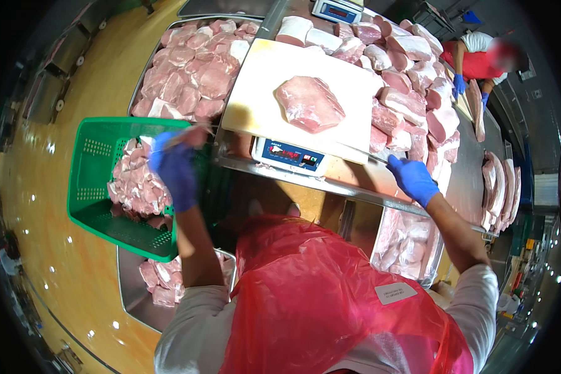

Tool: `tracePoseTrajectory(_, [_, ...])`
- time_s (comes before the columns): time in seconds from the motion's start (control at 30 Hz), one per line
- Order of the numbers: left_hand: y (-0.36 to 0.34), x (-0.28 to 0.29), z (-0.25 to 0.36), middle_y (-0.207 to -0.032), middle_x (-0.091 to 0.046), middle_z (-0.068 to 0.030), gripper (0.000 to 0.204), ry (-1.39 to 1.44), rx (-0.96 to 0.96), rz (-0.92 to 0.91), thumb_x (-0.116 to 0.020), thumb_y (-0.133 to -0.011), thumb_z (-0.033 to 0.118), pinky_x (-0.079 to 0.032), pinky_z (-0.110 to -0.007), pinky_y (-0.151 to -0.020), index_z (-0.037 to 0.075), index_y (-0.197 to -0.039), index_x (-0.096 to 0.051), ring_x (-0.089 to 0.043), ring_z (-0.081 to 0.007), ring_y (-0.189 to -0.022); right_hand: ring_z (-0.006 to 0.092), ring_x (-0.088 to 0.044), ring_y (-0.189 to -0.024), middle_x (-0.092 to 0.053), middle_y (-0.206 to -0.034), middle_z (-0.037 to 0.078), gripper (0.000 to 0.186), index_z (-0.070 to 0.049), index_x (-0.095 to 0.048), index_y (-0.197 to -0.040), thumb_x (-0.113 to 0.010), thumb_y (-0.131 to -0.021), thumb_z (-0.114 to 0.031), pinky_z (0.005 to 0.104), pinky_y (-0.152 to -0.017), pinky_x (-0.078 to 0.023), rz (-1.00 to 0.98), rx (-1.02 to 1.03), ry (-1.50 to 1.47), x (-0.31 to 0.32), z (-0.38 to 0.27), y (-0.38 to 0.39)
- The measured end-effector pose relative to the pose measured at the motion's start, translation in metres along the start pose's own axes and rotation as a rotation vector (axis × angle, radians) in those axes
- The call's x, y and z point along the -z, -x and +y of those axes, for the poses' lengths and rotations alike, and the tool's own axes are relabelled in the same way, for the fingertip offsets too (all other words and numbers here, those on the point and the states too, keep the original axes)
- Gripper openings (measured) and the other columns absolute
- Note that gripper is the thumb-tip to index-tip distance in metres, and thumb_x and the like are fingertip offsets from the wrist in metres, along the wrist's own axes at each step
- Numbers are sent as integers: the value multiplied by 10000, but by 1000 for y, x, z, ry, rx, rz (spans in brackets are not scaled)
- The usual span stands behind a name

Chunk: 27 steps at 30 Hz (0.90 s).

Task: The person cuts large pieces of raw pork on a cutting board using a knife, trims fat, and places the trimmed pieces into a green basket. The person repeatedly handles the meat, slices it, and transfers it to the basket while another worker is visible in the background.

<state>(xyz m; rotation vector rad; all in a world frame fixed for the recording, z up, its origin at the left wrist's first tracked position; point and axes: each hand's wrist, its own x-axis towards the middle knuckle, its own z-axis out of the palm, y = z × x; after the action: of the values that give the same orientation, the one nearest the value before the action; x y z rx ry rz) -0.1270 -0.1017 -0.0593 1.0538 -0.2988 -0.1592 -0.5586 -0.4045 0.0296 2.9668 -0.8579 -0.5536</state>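
Note:
My left hand point(173, 173), blue-gloved and smeared by motion, is closed on a piece of meat point(194, 135) above the right rim of a green basket point(87, 177). Small meat trimmings point(137, 181) lie heaped in that basket. My right hand point(412, 179), also blue-gloved, is wrapped round a knife point(374, 158) at the near right corner of a white cutting board point(249, 93). The knife's handle is mostly hidden in the fist. On the board lies one large trimmed slab of pork point(310, 104), apart from both hands.
A scale point(288, 156) sits at the board's near edge. Left of the board, a metal bin point(134, 103) holds pork pieces; right, pork loins point(411, 93) are piled. Metal tubs stand below. Across the table, a person in red point(477, 62) handles a long meat strip point(475, 109).

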Motion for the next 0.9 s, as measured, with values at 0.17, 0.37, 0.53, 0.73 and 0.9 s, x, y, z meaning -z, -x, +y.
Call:
tracePoseTrajectory(0.17, [-72,140,78,-852,-654,-81,139,-1038,-81,-177,-630,-859,65,-508,-312,-714,-5,-978,-645,-620,-180,-771,213,-567,-534,-585,-663,124,142,-31,-519,-987,-548,-1031,-163,359,-518,-454,438,-217,-715,-31,-41,10])
tracePoseTrajectory(0.37, [-90,14,73,-1216,-669,-176,363,-1120,-245,-569,-640,-913,95,-495,-355,-976,-21,-1256,-620,-650,-249,-1125,79,-530,-579,-541,-709,10,231,-54,-534,-972,-495,-1068,-260,244,-510,-458,594,-311,-1278,-16,-96,-34])
tracePoseTrajectory(0.53, [-106,-94,22,-1094,-697,-86,317,-741,-40,-793,-648,-928,109,-509,-291,-919,-22,-1216,-646,-640,-145,-1001,94,-558,-596,-595,-729,33,251,-38,-544,-957,-499,-1068,-259,260,-519,-456,705,-196,-1423,13,-95,-55])
tracePoseTrajectory(0.73, [-97,-143,-21,-934,-704,-65,321,-615,23,-815,-692,-880,175,-521,-271,-771,-26,-1131,-689,-624,-114,-836,125,-613,-637,-622,-788,55,266,-36,-554,-965,-516,-1058,-283,277,-588,-534,634,-277,-1643,-2,-99,-46])
tracePoseTrajectory(0.9, [-82,-169,-77,-1021,-721,-143,342,-594,38,-894,-698,-894,212,-530,-298,-853,-21,-1143,-684,-672,-185,-938,107,-589,-752,-619,-897,33,303,9,-617,-1117,-515,-1059,-271,272,-674,-544,591,-260,-1681,-21,-117,-54])
